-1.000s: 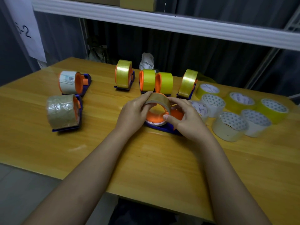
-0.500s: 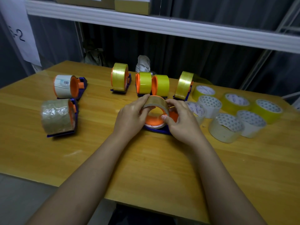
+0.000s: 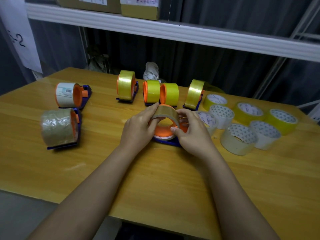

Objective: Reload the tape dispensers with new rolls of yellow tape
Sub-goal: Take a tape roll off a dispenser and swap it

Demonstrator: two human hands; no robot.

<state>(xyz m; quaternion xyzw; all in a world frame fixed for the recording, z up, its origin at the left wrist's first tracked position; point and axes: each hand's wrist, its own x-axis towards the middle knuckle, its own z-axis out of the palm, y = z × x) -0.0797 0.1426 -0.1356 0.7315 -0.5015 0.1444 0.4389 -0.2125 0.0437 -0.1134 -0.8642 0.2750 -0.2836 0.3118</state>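
A thin brownish tape roll (image 3: 167, 112) sits tilted over the orange hub (image 3: 162, 131) of a blue dispenser (image 3: 168, 141) lying at the table's middle. My left hand (image 3: 140, 127) grips the roll's left side, fingers curled over its rim. My right hand (image 3: 192, 131) pinches its right edge, thumb at the front. Several dispensers loaded with yellow tape (image 3: 126, 85) stand in a row behind. Loose yellow rolls (image 3: 247, 112) lie at the right.
Two dispensers at the left hold a clear wrapped roll (image 3: 58, 127) and a white labelled roll (image 3: 66, 94). White and pale rolls (image 3: 238, 139) cluster at the right. A white shelf beam (image 3: 173, 32) with boxes runs overhead. The wooden table's front edge (image 3: 52, 200) is near me.
Both hands stay on the brownish roll over the orange hub, with little visible movement. My head has tilted, so the scene sits slightly lower in view.
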